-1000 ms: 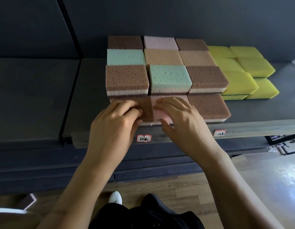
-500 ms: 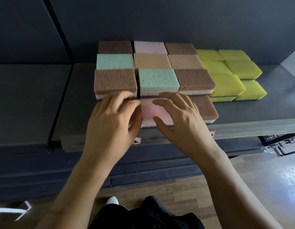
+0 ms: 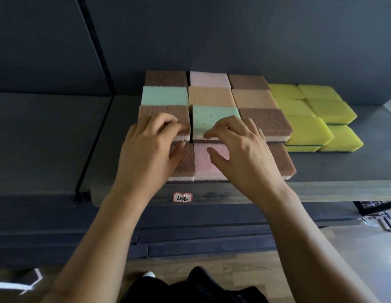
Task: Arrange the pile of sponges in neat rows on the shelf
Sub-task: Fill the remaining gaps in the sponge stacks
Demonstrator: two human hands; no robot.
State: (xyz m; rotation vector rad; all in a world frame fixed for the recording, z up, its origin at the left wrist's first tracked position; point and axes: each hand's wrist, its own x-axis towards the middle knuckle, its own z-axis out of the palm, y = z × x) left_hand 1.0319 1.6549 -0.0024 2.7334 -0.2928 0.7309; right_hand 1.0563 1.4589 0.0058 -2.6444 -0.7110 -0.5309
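Observation:
Brown, green, pink and tan sponges lie in a three-wide grid on the dark shelf. My left hand rests its fingertips on the front edge of the raised brown sponge in the second row. My right hand touches the front edge of the raised green sponge beside it, thumb hovering over the pink front sponge. A narrow gap separates the brown and green sponges. Both hands partly hide the front row, where a brown sponge and another brown sponge flank the pink one.
Yellow sponges sit in two columns right of the grid. A price label is stuck on the shelf's front lip. A black upright post divides this shelf from the neighbouring shelf at left. Wooden floor lies below.
Both hands have moved back from the front-row brown and pink sponges to the front edges of the raised brown and green sponges behind them.

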